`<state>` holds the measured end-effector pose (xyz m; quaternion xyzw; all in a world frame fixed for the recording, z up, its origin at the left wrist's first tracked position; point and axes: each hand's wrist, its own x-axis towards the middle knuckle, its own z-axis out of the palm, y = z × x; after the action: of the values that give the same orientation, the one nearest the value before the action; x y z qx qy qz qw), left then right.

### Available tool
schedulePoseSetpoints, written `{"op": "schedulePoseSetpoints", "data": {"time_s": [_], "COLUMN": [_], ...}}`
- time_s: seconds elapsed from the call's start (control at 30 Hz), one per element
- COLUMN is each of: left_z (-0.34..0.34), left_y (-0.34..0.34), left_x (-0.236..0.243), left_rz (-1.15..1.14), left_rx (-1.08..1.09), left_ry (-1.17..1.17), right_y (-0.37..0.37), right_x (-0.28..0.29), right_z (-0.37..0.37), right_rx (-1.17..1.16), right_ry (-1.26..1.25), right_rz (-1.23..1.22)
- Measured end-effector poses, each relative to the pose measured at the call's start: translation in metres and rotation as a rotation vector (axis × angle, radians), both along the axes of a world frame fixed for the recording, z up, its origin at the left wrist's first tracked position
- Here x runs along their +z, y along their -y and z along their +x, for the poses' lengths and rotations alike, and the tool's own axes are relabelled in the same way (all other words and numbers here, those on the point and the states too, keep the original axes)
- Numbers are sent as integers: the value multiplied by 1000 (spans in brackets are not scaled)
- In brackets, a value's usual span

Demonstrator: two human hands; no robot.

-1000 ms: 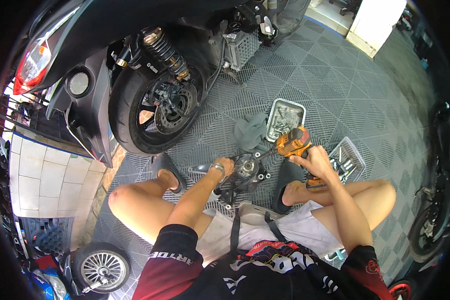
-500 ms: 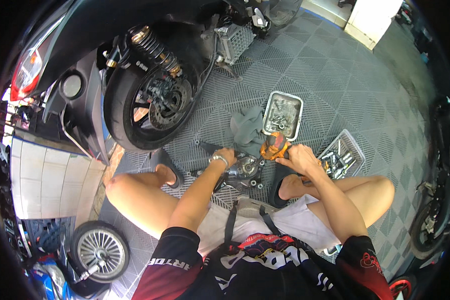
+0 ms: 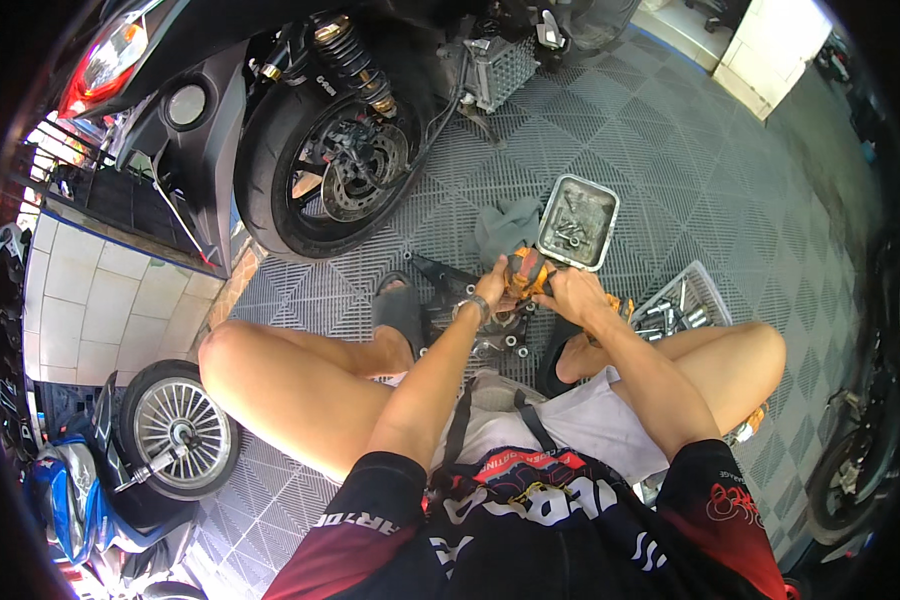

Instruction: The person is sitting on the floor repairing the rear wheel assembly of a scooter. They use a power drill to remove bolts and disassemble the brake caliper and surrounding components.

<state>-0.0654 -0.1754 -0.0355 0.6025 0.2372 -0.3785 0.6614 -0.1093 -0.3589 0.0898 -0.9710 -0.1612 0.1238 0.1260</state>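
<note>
Between my feet on the floor lies a dark metal motorcycle part [image 3: 437, 274] with a pointed arm and several bolt holes. Above it sits an orange-and-black cordless impact wrench [image 3: 526, 270], its lower end hidden by my hands. My right hand [image 3: 578, 297] is wrapped round its grip. My left hand [image 3: 489, 287] closes against the other side of the tool, and its fingertips are partly covered. A crumpled grey cloth [image 3: 505, 228] lies just beyond the tool.
A metal tray [image 3: 610, 215] of bolts stands past the cloth. A plastic basket [image 3: 718, 300] of sockets and tools is beside my right knee. A motorcycle's rear wheel [image 3: 260, 190] stands at far left; a loose spoked wheel [image 3: 130, 420] is at near left.
My left hand has moved from the metal part onto the impact wrench. The wrench has shifted left over the part. My left foot has come closer to the part, and my view has shifted.
</note>
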Motion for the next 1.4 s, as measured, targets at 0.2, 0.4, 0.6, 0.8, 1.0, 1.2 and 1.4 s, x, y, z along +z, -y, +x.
{"op": "schedulePoseSetpoints", "data": {"time_s": [0.2,0.4,0.6,0.8,1.0,1.2,1.4], "left_z": [-9,-11,14,79,73,54,35], "left_y": [-2,23,10,-1,6,-8,-24], "left_x": [-42,-38,-14,110,247,303,325], "left_rz": [464,467,252,330,450,603,527], "left_rx": [-260,-861,-566,-356,-739,-899,-900], "left_ry": [644,901,755,958,1518,1483,1598], "right_y": [16,44,49,40,45,46,48], "right_x": [16,76,85,85,113,130,151], "right_z": [16,25,15,20,16,2,-9], "right_rx": [-164,-320,-457,-511,-573,-479,-415], "right_ry": [-28,-3,-4,85,-12,-13,33], "right_rz": [80,278,564,1033,1481,1481,1484]}}
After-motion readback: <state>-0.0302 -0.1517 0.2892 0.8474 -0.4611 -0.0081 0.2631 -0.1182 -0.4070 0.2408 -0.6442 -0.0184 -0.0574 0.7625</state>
